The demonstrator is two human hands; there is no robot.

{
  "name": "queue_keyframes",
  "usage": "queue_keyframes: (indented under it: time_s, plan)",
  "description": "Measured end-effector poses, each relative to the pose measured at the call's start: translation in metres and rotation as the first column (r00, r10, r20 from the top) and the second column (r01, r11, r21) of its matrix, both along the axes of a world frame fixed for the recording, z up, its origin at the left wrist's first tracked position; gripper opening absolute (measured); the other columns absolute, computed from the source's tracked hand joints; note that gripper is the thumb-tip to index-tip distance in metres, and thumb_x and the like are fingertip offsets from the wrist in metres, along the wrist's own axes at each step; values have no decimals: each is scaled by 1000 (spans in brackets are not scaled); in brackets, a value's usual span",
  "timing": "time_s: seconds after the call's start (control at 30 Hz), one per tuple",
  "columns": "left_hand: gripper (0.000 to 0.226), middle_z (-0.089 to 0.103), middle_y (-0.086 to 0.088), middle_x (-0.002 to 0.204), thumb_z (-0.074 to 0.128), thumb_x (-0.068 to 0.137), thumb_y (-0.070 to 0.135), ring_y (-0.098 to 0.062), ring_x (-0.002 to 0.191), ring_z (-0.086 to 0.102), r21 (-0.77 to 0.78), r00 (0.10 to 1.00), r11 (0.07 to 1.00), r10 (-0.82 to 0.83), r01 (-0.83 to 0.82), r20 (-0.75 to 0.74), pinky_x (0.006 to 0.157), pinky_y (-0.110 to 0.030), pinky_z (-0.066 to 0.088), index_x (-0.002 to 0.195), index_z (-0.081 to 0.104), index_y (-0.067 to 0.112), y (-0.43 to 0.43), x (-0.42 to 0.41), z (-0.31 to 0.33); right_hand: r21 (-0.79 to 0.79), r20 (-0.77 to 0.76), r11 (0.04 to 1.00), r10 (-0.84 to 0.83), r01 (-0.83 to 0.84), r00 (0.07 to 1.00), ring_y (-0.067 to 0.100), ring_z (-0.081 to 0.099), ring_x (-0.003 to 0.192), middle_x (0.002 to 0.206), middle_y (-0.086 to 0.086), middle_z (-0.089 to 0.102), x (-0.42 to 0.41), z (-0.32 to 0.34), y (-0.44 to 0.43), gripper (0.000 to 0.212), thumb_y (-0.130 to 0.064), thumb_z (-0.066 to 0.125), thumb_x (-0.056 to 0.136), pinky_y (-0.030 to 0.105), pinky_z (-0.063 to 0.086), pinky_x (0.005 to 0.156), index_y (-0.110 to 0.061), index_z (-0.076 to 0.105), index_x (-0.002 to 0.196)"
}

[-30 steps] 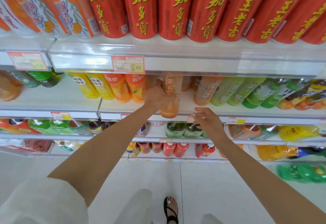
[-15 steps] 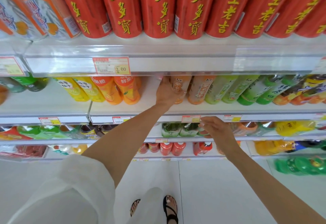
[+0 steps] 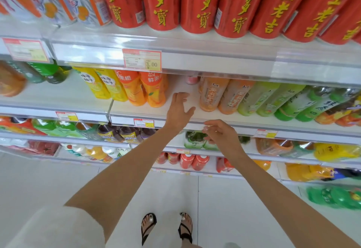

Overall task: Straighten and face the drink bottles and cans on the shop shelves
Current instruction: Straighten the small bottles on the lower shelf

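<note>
Hovering over the shelf (image 3: 136,112) at frame centre, the left hand (image 3: 179,109) is spread and empty, just left of the orange tea bottle (image 3: 212,95) (not touching it). The right hand (image 3: 221,135) hangs loosely curled, holding nothing, by the shelf's front edge.
</note>
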State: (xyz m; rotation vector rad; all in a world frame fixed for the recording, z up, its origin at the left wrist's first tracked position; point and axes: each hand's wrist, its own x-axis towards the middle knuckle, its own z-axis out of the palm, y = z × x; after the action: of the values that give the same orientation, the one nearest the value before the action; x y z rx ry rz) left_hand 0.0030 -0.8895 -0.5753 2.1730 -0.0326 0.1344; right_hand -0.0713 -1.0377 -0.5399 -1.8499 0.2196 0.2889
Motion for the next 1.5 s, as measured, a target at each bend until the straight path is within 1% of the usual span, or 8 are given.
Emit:
queue_keyframes:
  time_s: [0.2, 0.37, 0.53, 0.73, 1.1, 1.27, 1.37, 1.5]
  plan:
    - [23, 48, -11, 112, 55, 85, -1, -20, 94, 59, -1, 980, 980, 199, -199, -10, 73, -38, 53, 107, 56, 4, 92, -67, -4, -8, 89, 990, 139, -139, 986, 21, 61, 82, 94, 5, 64, 45, 5, 76, 31, -15, 66, 85, 46, 54, 78, -16, 54, 114]
    - [21, 52, -6, 103, 52, 84, -6, -3, 77, 56, -6, 958, 959, 283, -284, -33, 61, -13, 44, 97, 61, 8, 147, -117, 5, -148, 214, 985, 115, -85, 970, 15, 57, 98, 109, -2, 59, 95, 10, 129, 58, -21, 72, 77, 29, 45, 85, -15, 44, 128]
    - [12, 64, -3, 104, 54, 89, 5, -17, 85, 62, -95, 925, 922, 364, -375, -111, 68, -22, 48, 97, 61, 11, 167, -148, 10, -291, 230, 954, 145, -74, 962, 25, 58, 109, 119, 8, 63, 117, -3, 151, 54, -21, 70, 77, 30, 43, 85, -11, 45, 123]
    - [13, 64, -2, 99, 53, 90, 4, -12, 82, 60, -195, 939, 921, 318, -339, -131, 62, -5, 42, 92, 59, 15, 161, -162, 21, -339, 290, 940, 63, 40, 955, 27, 61, 102, 112, 11, 65, 115, -6, 158, 57, -27, 78, 69, 30, 42, 79, -8, 50, 115]
    - [11, 64, -2, 101, 53, 90, 5, -10, 82, 58, -119, 979, 973, 188, -197, -82, 64, -4, 43, 96, 61, 10, 162, -155, 31, -362, 240, 923, -40, 127, 970, 27, 56, 111, 120, 9, 59, 111, -8, 171, 56, -31, 73, 75, 34, 42, 86, -9, 43, 117]
    - [10, 65, -4, 100, 53, 90, 6, -15, 81, 59, -24, 990, 990, 135, -136, -44, 71, -30, 52, 95, 62, 10, 163, -155, 36, -232, 282, 932, -208, 277, 937, 24, 52, 113, 129, 11, 50, 75, -1, 174, 50, -19, 65, 82, 31, 39, 90, -7, 43, 126]
    - [11, 65, -4, 99, 53, 90, 8, -15, 80, 60, 68, 995, 993, 98, -96, -26, 72, -37, 53, 97, 62, 8, 164, -160, 37, -124, 232, 991, -15, 45, 973, 16, 57, 96, 113, 3, 60, 27, -1, 178, 28, -12, 61, 86, 30, 46, 86, -12, 53, 113]
    - [12, 64, 1, 98, 50, 91, 16, -14, 80, 62, 135, 994, 988, 84, -74, -68, 72, -41, 53, 98, 59, 13, 165, -176, 34, -39, 103, 946, 324, -322, 940, 14, 59, 83, 98, -2, 63, -27, -3, 177, 16, -11, 60, 87, 25, 49, 78, -17, 61, 102]
